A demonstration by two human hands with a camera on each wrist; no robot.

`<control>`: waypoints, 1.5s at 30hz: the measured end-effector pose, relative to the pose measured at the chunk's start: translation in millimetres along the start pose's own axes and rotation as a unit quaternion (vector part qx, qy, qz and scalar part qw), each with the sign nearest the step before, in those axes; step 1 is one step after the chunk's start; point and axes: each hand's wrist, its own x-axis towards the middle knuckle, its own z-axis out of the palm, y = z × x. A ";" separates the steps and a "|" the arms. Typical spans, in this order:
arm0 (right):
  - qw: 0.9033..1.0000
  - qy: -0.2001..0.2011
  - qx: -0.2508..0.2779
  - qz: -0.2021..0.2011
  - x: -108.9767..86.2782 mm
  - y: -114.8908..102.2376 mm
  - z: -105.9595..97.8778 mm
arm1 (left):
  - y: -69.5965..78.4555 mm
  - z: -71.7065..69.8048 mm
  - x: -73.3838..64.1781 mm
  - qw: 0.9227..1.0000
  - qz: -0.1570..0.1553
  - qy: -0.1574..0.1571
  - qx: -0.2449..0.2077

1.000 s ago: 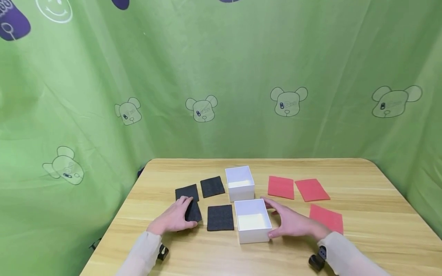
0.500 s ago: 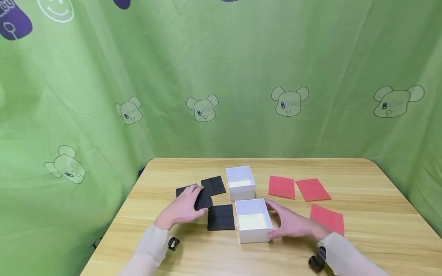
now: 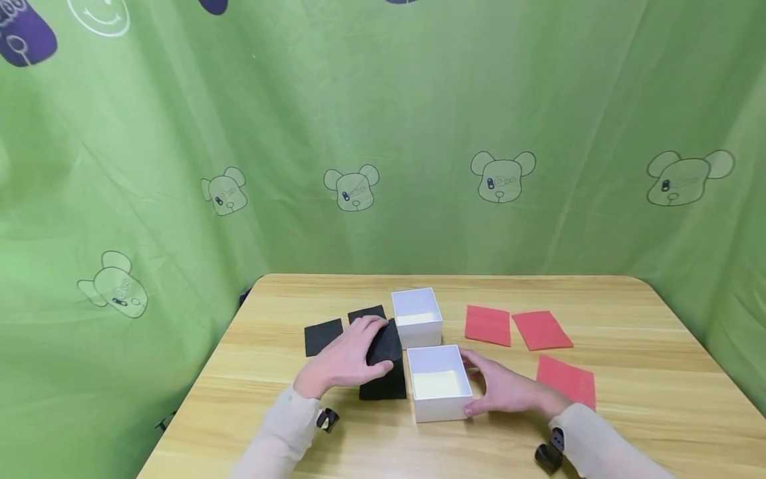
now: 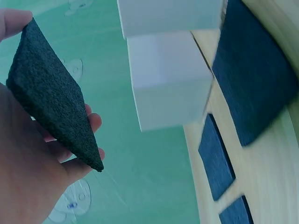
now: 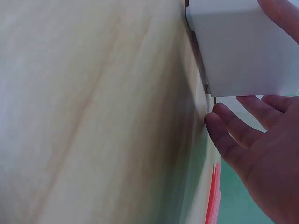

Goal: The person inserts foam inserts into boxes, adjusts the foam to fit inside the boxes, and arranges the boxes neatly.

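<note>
My left hand (image 3: pixel 347 356) holds a black felt square (image 4: pixel 53 93) by its edges, thumb on one side and fingertips on the opposite one. It is raised and tilted, and in the head view it overlaps another black square (image 3: pixel 383 389) lying on the table. Just right of it stands the nearer white open box (image 3: pixel 441 409), with some of its pale floor visible. My right hand (image 3: pixel 503 386) grips this box at its right side, the thumb at the front corner and the fingers farther back along the wall.
A second white box (image 3: pixel 419 338) stands directly behind the first. Two more black squares (image 3: pixel 323 337) lie at the left and back left. Three red squares (image 3: pixel 487 326) lie flat on the right. The wooden table (image 3: pixel 646 399) ends at a green curtain (image 3: pixel 431 233).
My left hand has carried the black square up and rightward, from the left of the table to close beside the nearer box. The right hand and both boxes have stayed put.
</note>
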 end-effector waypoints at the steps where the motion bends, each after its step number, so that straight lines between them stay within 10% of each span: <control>1: 1.000 0.000 -0.001 -0.001 0.1 -0.2 0.0 | 2.8 0.9 1.9 1.000 0.005 -0.001 0.000; 24: 0.999 0.005 0.026 -0.040 1.8 6.8 1.0 | 52.6 30.5 34.2 0.991 0.115 -0.015 0.064; 45: 1.000 0.006 0.013 -0.022 0.9 5.9 1.7 | 62.1 53.2 40.0 0.985 0.124 0.004 0.123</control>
